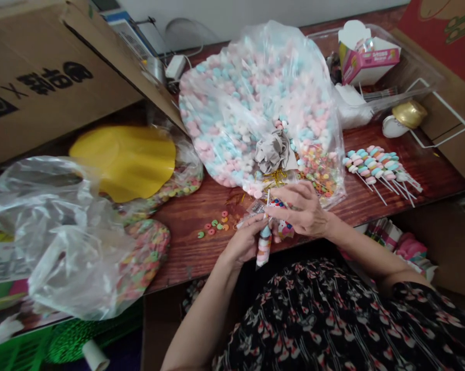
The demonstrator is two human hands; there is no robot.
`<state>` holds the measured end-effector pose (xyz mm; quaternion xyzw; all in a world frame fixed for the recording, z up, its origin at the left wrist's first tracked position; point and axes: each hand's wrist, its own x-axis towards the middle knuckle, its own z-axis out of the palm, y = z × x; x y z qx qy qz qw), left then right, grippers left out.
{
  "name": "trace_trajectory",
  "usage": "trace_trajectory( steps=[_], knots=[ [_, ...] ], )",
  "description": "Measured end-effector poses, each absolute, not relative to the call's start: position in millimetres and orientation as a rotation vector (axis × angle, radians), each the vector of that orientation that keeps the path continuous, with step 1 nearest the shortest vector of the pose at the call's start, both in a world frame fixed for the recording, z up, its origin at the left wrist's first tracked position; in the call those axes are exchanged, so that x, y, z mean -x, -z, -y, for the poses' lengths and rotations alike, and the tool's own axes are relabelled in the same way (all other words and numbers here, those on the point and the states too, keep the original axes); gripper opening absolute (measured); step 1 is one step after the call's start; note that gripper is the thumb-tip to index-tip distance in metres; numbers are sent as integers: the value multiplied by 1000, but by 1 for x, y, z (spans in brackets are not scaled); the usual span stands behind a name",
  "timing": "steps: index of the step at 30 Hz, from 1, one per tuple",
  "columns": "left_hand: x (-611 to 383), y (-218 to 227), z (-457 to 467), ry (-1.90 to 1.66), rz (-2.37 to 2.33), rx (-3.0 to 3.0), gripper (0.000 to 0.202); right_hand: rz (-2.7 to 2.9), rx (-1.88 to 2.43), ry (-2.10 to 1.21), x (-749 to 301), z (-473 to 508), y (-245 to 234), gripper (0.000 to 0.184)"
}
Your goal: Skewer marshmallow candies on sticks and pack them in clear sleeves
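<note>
The marshmallow skewer (263, 247), banded in pastel pink, blue and cream, hangs below the fingers (255, 232) of the left hand (243, 242), which are curled closed around it, with its white stick (268, 198) rising above them. The right hand (302, 208) sits just above and beside the left, its fingers (290, 193) curved over and pinching a printed plastic wrapper (284, 229); the exact hold is partly hidden. Working this well seems to depend on the 2 hands staying close, steadying the stick while the thin plastic stays pinched near it. Just left of the fingers, loose ring cereal (212, 226) lies on the wooden counter (182, 257). Directly beyond them sits a large clear bag of pink and blue marshmallows (255, 103), with a bag of ring cereal (321, 172) at its lower right. Farther right of the fingers, about 8 finished-looking marshmallow skewers (375, 167) lie side by side.
</note>
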<state>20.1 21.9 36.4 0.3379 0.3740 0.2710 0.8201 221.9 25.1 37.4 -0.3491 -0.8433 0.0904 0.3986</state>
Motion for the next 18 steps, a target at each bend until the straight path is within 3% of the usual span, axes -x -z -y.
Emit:
trace_trajectory(
  steps=[3,7,14,18],
  knots=[
    [-18,-36,-18,-475,-744,-709,26,2518,677,-29,-231,-31,-43,29],
    [-14,-39,-12,-342,-685,-737,26,2740,610,-41,-226,-38,-48,25],
    [-18,-37,-20,-535,-1036,-1387,26,2732,1195,-330,-208,-31,-48,8],
    [-10,-30,-24,-453,-1083,-1116,26,2583,993,-7,-211,-28,-46,21]
  ],
)
